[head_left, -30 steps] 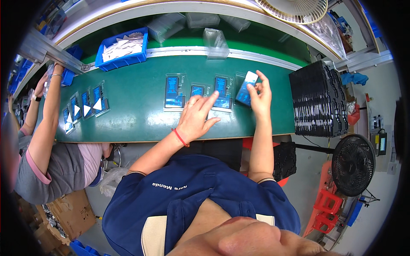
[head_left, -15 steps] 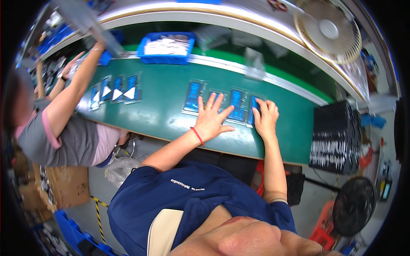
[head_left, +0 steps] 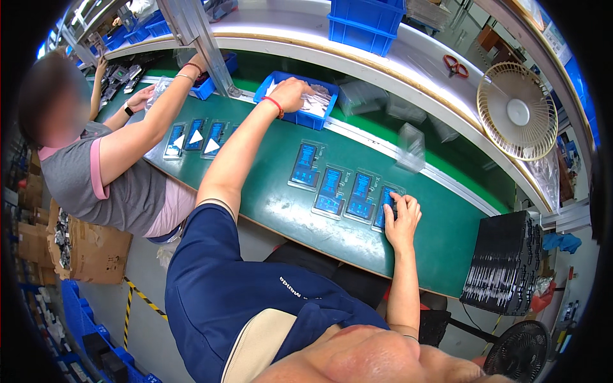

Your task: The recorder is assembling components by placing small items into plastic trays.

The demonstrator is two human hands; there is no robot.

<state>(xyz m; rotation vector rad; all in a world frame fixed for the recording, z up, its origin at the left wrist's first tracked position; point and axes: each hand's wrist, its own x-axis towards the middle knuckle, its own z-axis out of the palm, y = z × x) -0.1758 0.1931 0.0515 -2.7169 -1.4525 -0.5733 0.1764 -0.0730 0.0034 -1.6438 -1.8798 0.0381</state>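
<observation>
Several flat blue phone-type batteries in clear plastic packs lie in a row on the green table (head_left: 268, 198). They include a leftmost pack (head_left: 306, 165), a second pack (head_left: 330, 190), a third pack (head_left: 361, 195) and a rightmost pack (head_left: 384, 207). On the rightmost one's right side rest the parted fingers of my right hand (head_left: 402, 220). My left arm stretches to a blue bin (head_left: 311, 122) of white paper pieces (head_left: 319, 100). Over those pieces is my left hand (head_left: 288, 94), one finger extended; its other fingertips are partly hidden.
On the left, a co-worker's arm (head_left: 143, 134) reaches over similar packs with white triangles (head_left: 211, 146). Black trays (head_left: 501, 262) are stacked at the right. Clear plastic boxes (head_left: 412, 147) lie behind the table, under a shelf bearing a fan (head_left: 518, 112) and red-handled scissors (head_left: 454, 66).
My left hand has left the row of packs and moved up and left into the blue bin. My right hand stays at the rightmost pack. The whole view has shifted.
</observation>
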